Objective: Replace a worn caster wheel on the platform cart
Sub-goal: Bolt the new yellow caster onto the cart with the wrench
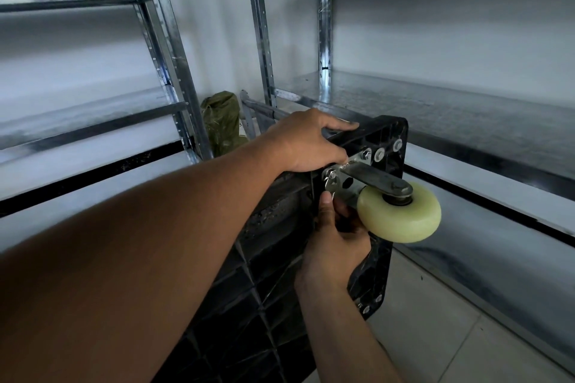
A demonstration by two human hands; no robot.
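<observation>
The black plastic platform cart (385, 137) stands on its edge with its ribbed underside facing me. A caster with a pale yellow-green wheel (401, 218) and a metal fork (373, 177) sticks out from the cart's upper corner. Its mounting plate lies against the cart with a nut (367, 153) showing at the top. My left hand (311, 140) grips the cart's top edge beside the caster plate. Below the wheel, my right hand (334, 236) is closed around the caster's base, thumb against the plate; what the fingers hold is hidden.
Galvanized steel shelving (435, 109) stands right behind the cart and to the left (93, 121). A green bag (222, 121) sits in the corner by the wall. The cart's folded metal handle (264, 112) shows behind my left hand. Tiled floor (435, 320) lies lower right.
</observation>
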